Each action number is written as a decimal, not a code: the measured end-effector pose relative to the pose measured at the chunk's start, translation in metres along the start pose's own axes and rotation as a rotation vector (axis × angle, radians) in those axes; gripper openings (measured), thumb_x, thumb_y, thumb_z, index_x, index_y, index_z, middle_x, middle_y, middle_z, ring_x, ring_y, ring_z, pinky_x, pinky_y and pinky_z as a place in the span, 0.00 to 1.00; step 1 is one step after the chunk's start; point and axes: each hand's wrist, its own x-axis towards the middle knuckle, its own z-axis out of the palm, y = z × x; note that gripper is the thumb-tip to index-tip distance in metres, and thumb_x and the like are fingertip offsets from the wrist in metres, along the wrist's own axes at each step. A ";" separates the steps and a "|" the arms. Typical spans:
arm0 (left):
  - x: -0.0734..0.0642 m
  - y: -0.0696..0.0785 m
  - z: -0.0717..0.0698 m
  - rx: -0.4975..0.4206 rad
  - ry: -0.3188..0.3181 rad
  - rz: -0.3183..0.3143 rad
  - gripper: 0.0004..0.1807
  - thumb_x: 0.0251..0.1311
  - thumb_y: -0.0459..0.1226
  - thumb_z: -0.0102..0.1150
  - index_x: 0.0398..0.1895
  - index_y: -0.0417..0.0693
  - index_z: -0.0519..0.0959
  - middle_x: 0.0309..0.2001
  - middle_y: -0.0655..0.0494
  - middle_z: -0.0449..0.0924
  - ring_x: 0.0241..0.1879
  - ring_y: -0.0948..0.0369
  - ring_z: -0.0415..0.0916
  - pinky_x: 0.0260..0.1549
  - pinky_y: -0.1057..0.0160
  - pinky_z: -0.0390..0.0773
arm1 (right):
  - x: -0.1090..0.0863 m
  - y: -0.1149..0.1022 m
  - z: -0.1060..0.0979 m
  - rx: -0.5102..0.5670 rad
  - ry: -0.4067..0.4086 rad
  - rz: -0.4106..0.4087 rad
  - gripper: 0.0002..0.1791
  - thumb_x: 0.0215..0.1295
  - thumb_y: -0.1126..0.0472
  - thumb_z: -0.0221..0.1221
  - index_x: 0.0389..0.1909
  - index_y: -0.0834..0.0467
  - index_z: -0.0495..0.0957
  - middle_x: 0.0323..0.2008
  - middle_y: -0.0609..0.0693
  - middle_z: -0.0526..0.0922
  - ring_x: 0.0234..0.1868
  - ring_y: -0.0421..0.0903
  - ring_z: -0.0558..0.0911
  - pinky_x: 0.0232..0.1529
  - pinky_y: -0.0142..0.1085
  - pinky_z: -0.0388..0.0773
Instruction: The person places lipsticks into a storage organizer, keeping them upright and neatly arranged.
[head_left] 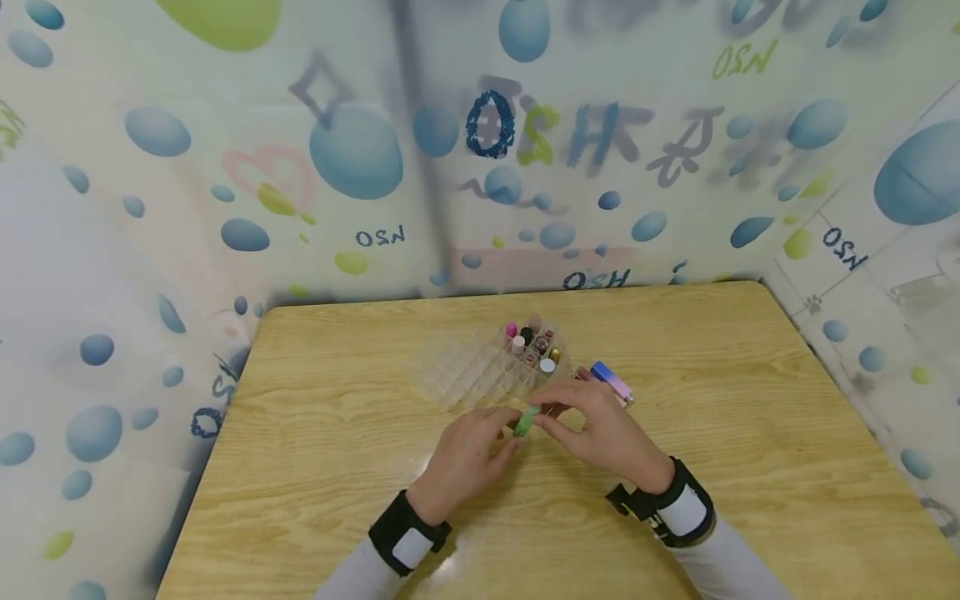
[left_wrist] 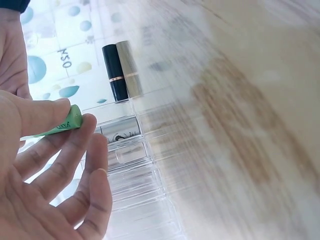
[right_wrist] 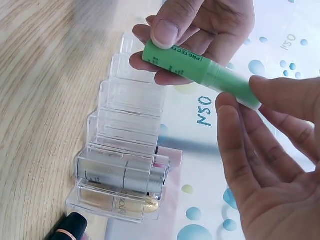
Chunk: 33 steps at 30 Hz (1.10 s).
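A green lip balm tube (right_wrist: 200, 70) with dark print is held between both hands, tilted, above the table. My left hand (head_left: 467, 450) pinches its printed end between thumb and fingers. At the paler, smooth end, my right hand (head_left: 603, 429) pinches it with thumb and fingertips. In the left wrist view only the printed end of the lip balm (left_wrist: 72, 119) shows past the left fingers. Just beyond the hands stands a clear compartment organizer (head_left: 461, 371). Several lipsticks and similar tubes fill its right part, among them a white-capped one (head_left: 547, 366) and a pink-topped one (head_left: 512, 330).
Right of the organizer, a blue-and-pink tube (head_left: 611, 381) lies on the wooden table (head_left: 315, 433), beside other tubes partly hidden by the right hand. The left wrist view shows a black lipstick (left_wrist: 114, 72) next to a tan one (left_wrist: 129, 67). A patterned curtain (head_left: 360, 150) hangs behind the table.
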 end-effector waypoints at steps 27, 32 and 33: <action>0.005 -0.015 -0.027 -0.004 0.123 -0.093 0.16 0.64 0.39 0.68 0.55 0.48 0.84 0.47 0.53 0.88 0.45 0.54 0.84 0.39 0.56 0.84 | 0.029 0.006 -0.010 -0.071 0.122 -0.094 0.07 0.61 0.67 0.71 0.40 0.59 0.91 0.43 0.48 0.88 0.36 0.37 0.85 0.37 0.29 0.82; 0.004 -0.021 -0.036 0.017 0.165 -0.118 0.17 0.64 0.39 0.68 0.56 0.48 0.84 0.49 0.51 0.88 0.45 0.54 0.83 0.38 0.55 0.84 | 0.037 0.008 -0.011 -0.077 0.136 -0.095 0.06 0.61 0.66 0.71 0.39 0.58 0.91 0.43 0.49 0.88 0.36 0.38 0.85 0.36 0.31 0.83; 0.004 -0.022 -0.038 0.024 0.172 -0.125 0.17 0.64 0.39 0.68 0.56 0.49 0.84 0.50 0.52 0.87 0.46 0.54 0.83 0.39 0.55 0.84 | 0.039 0.008 -0.011 -0.077 0.138 -0.096 0.06 0.61 0.66 0.71 0.39 0.58 0.91 0.43 0.48 0.88 0.36 0.38 0.85 0.36 0.31 0.83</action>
